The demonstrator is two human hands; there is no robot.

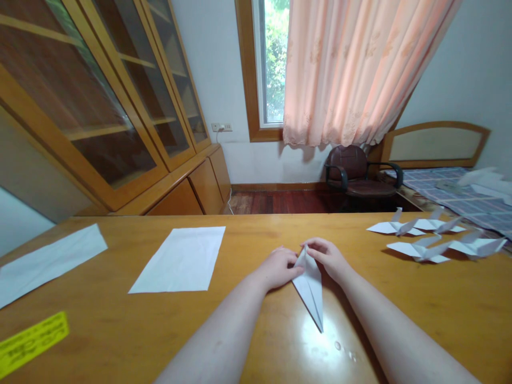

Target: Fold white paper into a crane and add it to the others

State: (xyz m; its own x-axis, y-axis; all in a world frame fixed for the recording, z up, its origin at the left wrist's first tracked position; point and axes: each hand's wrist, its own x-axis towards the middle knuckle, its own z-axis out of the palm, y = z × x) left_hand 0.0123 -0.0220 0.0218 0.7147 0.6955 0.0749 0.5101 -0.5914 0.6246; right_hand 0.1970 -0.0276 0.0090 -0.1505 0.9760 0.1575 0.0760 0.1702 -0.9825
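A narrow, kite-shaped piece of folded white paper lies on the wooden table, its long point toward me and a crease down its middle. My left hand grips its left edge, thumb on top of the paper. At the far tip, my right hand pinches the paper between thumb and fingers. Several finished white paper cranes stand in two rows at the right. To the left lies a flat white sheet of paper, apart from both hands.
Another white paper is at the table's far left, with a yellow label nearer me. Beyond the table stand a brown armchair, a bed and a glass-fronted cabinet.
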